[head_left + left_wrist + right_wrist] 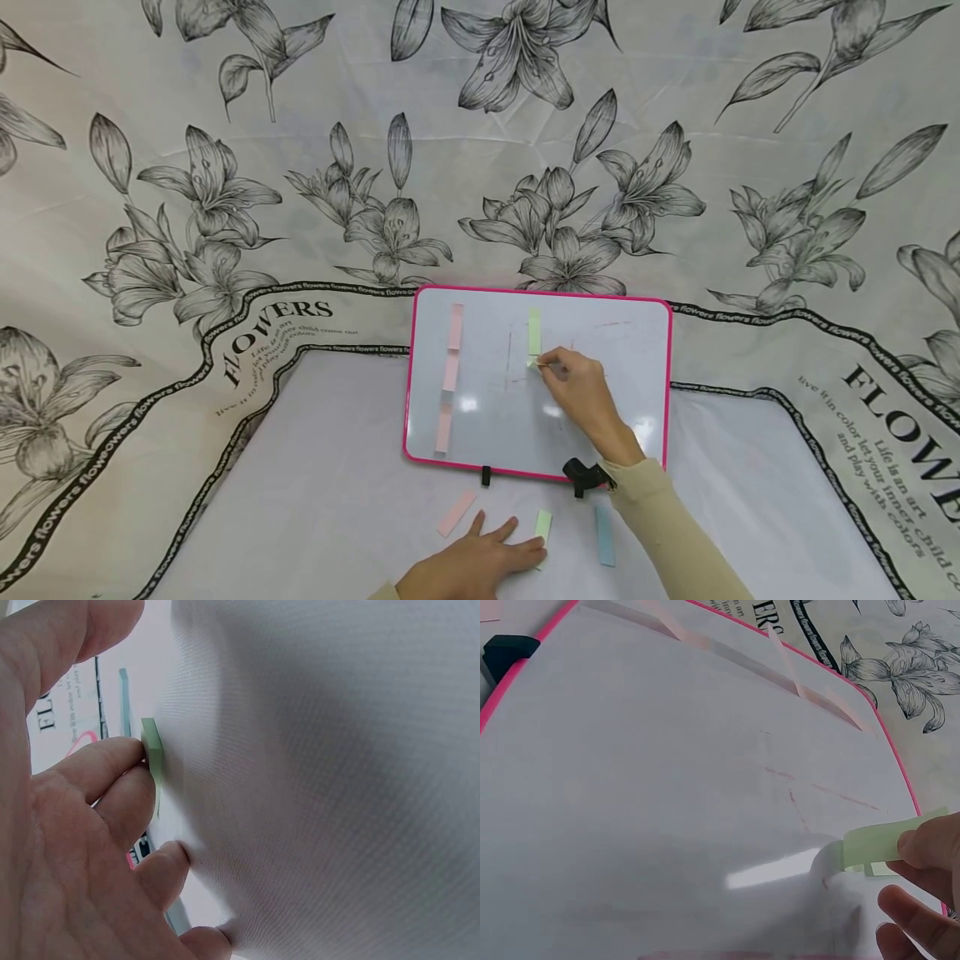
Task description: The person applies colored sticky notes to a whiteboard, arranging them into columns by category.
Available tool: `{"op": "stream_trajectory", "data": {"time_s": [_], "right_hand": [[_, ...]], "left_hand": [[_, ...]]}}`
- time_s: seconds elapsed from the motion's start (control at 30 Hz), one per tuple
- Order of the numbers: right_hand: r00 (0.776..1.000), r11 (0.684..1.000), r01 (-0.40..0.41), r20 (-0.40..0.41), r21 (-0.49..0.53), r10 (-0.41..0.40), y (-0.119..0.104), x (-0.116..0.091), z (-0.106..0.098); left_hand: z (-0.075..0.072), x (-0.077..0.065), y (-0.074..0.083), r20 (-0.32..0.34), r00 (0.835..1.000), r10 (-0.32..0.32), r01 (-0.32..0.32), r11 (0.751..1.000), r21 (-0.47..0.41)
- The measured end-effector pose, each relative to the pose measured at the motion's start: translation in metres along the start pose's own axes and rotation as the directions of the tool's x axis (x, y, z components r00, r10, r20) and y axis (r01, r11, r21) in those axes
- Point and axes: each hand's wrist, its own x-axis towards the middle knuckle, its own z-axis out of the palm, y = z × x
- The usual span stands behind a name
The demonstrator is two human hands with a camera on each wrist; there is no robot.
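Note:
A whiteboard with a pink frame stands tilted on the table. My right hand is at its upper middle and pinches a light green sticky strip between thumb and fingers. Right above that strip, another green strip is stuck upright on the board. Down the board's left side runs a column of three pink strips. My left hand rests on the table with its fingers spread. Fingertips of this hand touch the side of a green sticky pad, which lies flat on the cloth.
On the table, a pink pad lies left of the green one and a blue pad lies to its right. A black foot supports the board's lower edge. Faint reddish marks show on the board. Behind hangs a flowered cloth.

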Motion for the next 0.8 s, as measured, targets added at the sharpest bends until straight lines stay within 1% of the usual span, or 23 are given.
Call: {"op": "stream_trajectory", "data": {"time_s": [0.17,0.27,0.37,0.47,0.6,0.8], "right_hand": [[0.999,0.998,0.022,0.046,-0.059,-0.019,0.002,-0.009,0.005],[0.996,0.992,0.059,0.068,-0.109,-0.052,0.003,-0.014,0.009],[0.991,0.980,0.122,0.081,-0.159,-0.110,0.005,-0.020,0.013],[0.978,0.955,0.205,0.089,-0.214,-0.190,0.008,-0.025,0.015],[0.952,0.918,0.307,0.105,-0.253,-0.289,0.011,-0.032,0.014],[0.915,0.862,0.403,0.158,-0.306,-0.372,0.016,-0.040,0.012]], "left_hand": [[-0.001,0.002,0.000,0.008,1.000,-0.005,0.005,1.000,-0.015],[-0.001,0.002,0.000,0.009,1.000,-0.008,0.008,1.000,-0.017],[-0.001,0.002,0.000,0.001,1.000,-0.006,0.006,1.000,-0.016],[0.000,0.000,0.001,-0.011,1.000,0.001,-0.001,1.000,-0.005],[0.001,-0.001,0.001,-0.016,1.000,0.009,-0.009,1.000,-0.005],[-0.001,-0.001,-0.001,0.024,1.000,0.006,-0.005,1.000,-0.025]]}}
